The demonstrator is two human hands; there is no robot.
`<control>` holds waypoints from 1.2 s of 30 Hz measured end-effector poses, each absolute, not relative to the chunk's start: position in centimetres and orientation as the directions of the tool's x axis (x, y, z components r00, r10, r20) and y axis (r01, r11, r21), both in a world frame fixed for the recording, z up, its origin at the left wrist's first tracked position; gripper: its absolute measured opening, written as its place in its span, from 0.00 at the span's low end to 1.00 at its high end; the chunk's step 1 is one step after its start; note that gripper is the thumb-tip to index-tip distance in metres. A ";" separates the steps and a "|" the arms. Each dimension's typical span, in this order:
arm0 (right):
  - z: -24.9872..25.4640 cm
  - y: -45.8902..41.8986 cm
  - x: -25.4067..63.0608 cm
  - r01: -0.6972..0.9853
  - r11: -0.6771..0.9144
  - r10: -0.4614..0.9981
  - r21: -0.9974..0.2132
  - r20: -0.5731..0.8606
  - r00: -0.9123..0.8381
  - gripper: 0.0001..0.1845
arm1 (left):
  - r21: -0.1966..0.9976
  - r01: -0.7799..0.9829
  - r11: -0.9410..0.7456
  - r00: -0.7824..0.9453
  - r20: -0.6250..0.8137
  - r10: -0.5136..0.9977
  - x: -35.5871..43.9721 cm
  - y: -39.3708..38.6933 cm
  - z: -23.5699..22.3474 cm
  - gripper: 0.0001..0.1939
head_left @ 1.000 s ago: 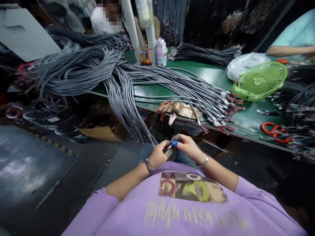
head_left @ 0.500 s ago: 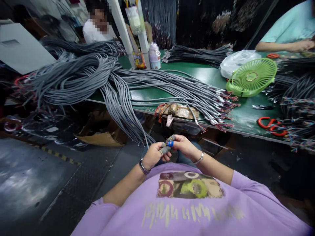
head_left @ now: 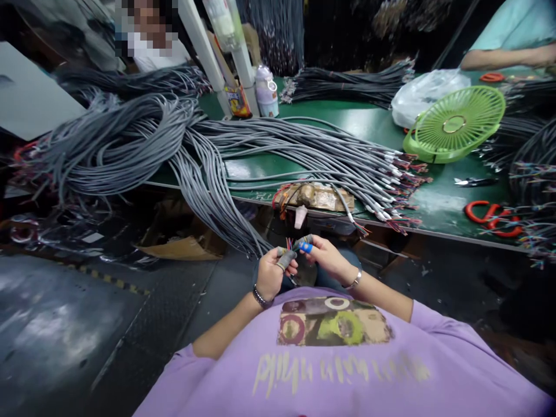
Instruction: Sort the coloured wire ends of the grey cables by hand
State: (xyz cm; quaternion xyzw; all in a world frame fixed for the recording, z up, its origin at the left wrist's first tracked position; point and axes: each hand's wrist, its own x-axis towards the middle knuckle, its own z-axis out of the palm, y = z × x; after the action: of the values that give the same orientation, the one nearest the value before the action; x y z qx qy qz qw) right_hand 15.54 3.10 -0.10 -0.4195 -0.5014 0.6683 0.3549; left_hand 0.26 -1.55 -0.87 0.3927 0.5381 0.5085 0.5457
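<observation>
In front of my lap, my left hand (head_left: 271,271) is closed on the end of a grey cable, its thumb and forefinger in grey finger covers. Thin coloured wires (head_left: 289,244) fan upward from between those fingertips. My right hand (head_left: 328,258) meets the left, pinching at the same cable end; blue tape wraps one finger and a grey cover another. Exactly which strands the right fingers grip is hidden. A bundle of grey cables (head_left: 226,214) hangs off the bench edge down to my left hand.
Grey cables with stripped ends (head_left: 391,179) lie across the green bench (head_left: 438,202). A small fixture (head_left: 313,196) sits at its edge. To the right are a green fan (head_left: 456,124), red-handled scissors (head_left: 493,219) and a plastic bag (head_left: 428,95). Two people sit across the bench.
Coloured wires now stand up above my left fingertips, where they were mostly covered. My hands have shifted slightly, still together. The view has turned a little.
</observation>
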 end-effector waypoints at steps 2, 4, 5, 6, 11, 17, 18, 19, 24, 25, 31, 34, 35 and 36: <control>-0.1 3.5 15.2 -0.012 -0.189 0.895 -0.982 -0.167 -0.413 0.19 | 0.986 -0.047 0.158 -0.072 -0.161 0.984 0.1 -1.6 -1.0 0.10; -0.2 3.8 14.8 0.011 -0.138 0.894 -0.990 -0.130 -0.428 0.19 | 0.991 0.031 0.128 -0.070 -0.125 0.990 0.2 -1.5 -1.1 0.08; -0.3 3.9 14.7 0.020 -0.121 0.893 -0.992 -0.117 -0.435 0.18 | 0.992 0.064 0.109 -0.077 -0.104 0.992 0.2 -1.5 -1.2 0.07; -0.4 4.0 14.7 0.032 -0.104 0.891 -0.994 -0.108 -0.442 0.18 | 0.992 0.088 0.091 -0.082 -0.084 0.993 0.3 -1.4 -1.2 0.07; -0.1 3.7 15.5 0.249 0.216 0.877 -0.944 0.076 -0.474 0.07 | 0.953 0.079 0.292 0.132 -0.301 0.945 0.2 -0.3 -1.0 0.08; 0.2 3.4 16.3 0.251 0.402 0.814 -0.881 0.217 -0.539 0.04 | 0.908 0.023 0.419 0.224 -0.413 0.883 0.2 -0.2 -0.8 0.12; -0.1 3.4 16.3 0.217 0.330 0.846 -0.919 0.186 -0.499 0.04 | 0.926 0.012 0.378 0.171 -0.374 0.911 0.3 -0.4 -0.8 0.13; -0.4 3.4 16.2 0.174 0.242 0.877 -0.955 0.139 -0.459 0.05 | 0.943 0.002 0.334 0.117 -0.332 0.936 0.4 -0.6 -0.9 0.13; -2.1 3.1 15.5 -0.058 -0.150 0.925 -0.987 -0.119 -0.361 0.12 | 0.971 -0.099 0.219 -0.056 -0.225 0.973 0.8 -0.9 -1.2 0.13; -2.2 3.0 15.4 -0.090 -0.192 0.924 -0.977 -0.149 -0.352 0.13 | 0.968 -0.116 0.222 -0.066 -0.231 0.971 0.8 -0.9 -1.2 0.13; -0.8 3.3 15.9 -0.098 -0.222 0.916 -0.970 -0.173 -0.361 0.15 | 0.953 -0.096 0.288 -0.053 -0.294 0.954 0.8 -0.7 -0.5 0.13; -0.4 3.5 15.8 -0.048 -0.161 0.899 -0.986 -0.126 -0.419 0.16 | 0.950 -0.067 0.305 -0.027 -0.307 0.951 0.8 -0.8 -0.5 0.12; -0.3 3.6 15.7 -0.032 -0.133 0.892 -0.991 -0.106 -0.439 0.16 | 0.950 -0.054 0.308 -0.015 -0.310 0.951 0.7 -0.9 -0.6 0.11; -0.3 3.6 15.6 -0.017 -0.106 0.885 -0.994 -0.086 -0.458 0.16 | 0.950 -0.042 0.310 -0.002 -0.311 0.951 0.7 -0.9 -0.7 0.10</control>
State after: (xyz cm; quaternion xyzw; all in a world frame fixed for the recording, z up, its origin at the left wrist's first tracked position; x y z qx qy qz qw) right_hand 15.62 3.64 -0.30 -0.3822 -0.5674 0.6378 0.3537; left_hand 0.71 -0.93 -0.66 0.4026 0.5644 0.4275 0.5802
